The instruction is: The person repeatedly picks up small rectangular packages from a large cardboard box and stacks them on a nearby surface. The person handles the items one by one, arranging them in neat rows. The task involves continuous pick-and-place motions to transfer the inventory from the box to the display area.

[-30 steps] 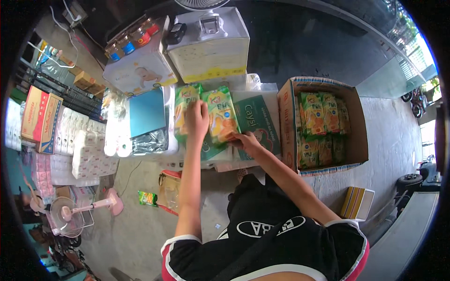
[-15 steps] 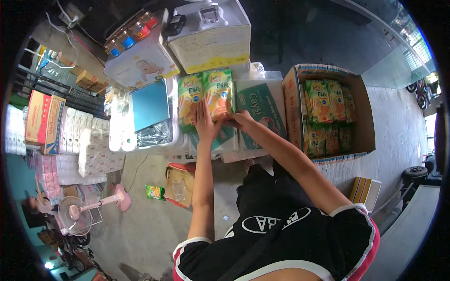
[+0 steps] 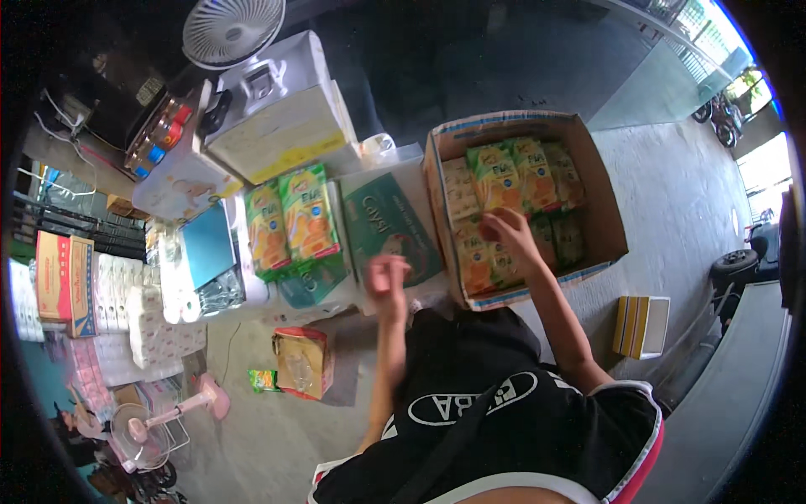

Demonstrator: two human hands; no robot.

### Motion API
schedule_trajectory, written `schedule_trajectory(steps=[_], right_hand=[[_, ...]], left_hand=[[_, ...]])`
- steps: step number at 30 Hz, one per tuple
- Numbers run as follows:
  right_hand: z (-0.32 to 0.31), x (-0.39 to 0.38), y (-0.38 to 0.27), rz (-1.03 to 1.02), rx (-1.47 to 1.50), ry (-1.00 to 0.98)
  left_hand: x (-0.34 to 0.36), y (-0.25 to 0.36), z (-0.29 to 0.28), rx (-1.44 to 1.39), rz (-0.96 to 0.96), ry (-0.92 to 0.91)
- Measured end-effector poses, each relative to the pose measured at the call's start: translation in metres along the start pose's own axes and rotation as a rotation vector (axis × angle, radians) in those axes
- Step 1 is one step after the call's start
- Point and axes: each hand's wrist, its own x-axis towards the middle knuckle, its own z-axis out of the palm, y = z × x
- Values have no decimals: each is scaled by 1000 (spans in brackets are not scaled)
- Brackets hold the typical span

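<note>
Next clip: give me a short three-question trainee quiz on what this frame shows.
1. True or false: the right hand is inside the cardboard box on the green-and-orange packets.
2. What does the left hand hold?
A. a packet
B. nothing visible, though it is blurred
C. a fan
3. How many packets lie side by side on the table, left of the green flat package?

Key
1. True.
2. B.
3. Two.
</note>
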Motion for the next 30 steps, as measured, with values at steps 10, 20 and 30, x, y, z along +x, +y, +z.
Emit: schedule_trajectory(steps=[10,20,30], right_hand=[[-146,28,82,208,-95,56],[-129,32,105,172,-476,13],[-115,15,65,-141,-677,262]], left_hand=[[34,-76,160,1176,-105,-828],[40,-125,159,1278,-208,-693],[53,-105,158,969,-375,-658]])
